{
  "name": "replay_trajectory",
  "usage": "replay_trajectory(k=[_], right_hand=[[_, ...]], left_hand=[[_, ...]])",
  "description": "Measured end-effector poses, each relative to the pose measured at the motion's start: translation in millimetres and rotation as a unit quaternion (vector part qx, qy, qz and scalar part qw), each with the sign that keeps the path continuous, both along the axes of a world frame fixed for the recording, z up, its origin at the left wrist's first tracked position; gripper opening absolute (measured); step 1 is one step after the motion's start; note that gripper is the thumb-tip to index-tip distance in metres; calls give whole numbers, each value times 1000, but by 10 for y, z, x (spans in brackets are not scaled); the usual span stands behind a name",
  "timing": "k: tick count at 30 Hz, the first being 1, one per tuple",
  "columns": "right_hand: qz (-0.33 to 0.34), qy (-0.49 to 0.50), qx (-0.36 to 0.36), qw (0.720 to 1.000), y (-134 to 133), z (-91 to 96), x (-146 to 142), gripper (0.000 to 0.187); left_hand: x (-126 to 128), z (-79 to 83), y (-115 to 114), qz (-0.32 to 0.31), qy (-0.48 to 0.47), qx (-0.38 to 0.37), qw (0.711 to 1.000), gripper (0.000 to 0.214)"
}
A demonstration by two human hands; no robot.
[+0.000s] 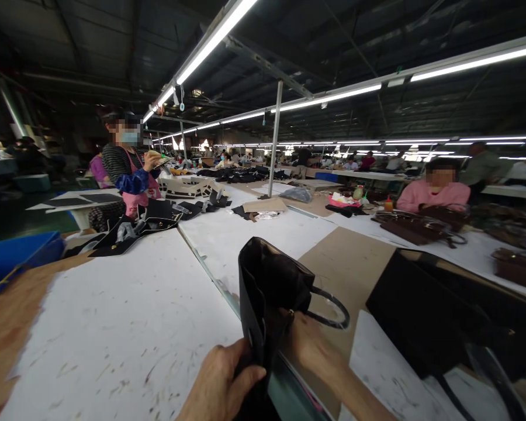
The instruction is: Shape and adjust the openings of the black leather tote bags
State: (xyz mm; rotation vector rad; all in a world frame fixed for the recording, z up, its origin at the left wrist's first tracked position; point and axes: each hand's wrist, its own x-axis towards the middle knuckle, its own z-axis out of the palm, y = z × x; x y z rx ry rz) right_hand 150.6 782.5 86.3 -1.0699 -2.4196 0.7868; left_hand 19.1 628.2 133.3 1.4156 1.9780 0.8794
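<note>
A black leather handbag (269,292) stands upright at the near edge of the white worktable (135,327), its thin loop handle sticking out to the right. My left hand (221,383) grips the bag's near left edge, thumb and fingers closed on the leather. My right hand (309,345) is closed on the bag's right side just below the handle's metal fitting. The bag's lower part is hidden behind my hands.
A large black bag (438,316) lies at the right. A brown cardboard sheet (346,263) lies behind the handbag. Black leather pieces (135,225) pile by a standing person in a striped top (125,169). A seated person in pink (433,190) works opposite. A blue bin (17,254) sits at the left.
</note>
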Motion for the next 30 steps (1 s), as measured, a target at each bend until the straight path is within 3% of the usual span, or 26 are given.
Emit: replay_trajectory(k=[2,5,6,8,11,15,17,20,23,27,30], right_hand=[[-64,-52,98,992,13,170,254,21],[-140,33,209,967,113,513,475,27],[-144,55,209,966,168,613,493,34],[-114,41,121,985,286,754,465,49],[-74,-42,16,996,410,821,371,50],[-76,-65,9,995,432,784,379,54],[-70,-53,-4,996,418,763,451,49],[-64,-49,-22,997,377,783,588,23],[-85,-39,-5,996,281,914,751,26],[-97,-34,36,994,72,1188,1112,29],[-85,-11,35,996,-66,1339,1512,29]], left_hand=[[-3,30,-17,8,-15,6,1000,18],[90,61,-25,-11,-31,18,999,20],[158,56,-25,-20,-37,24,999,20],[340,12,-32,-27,-51,36,998,21],[614,-110,-68,-14,-87,61,994,22],[745,-184,-145,2,-190,60,980,24],[739,-145,-171,4,-238,47,970,25],[797,-27,-188,18,-296,41,954,31],[1030,145,-256,3,-335,61,940,34],[1499,325,-452,-75,-372,55,923,37],[1776,317,-523,-175,-362,26,915,54]])
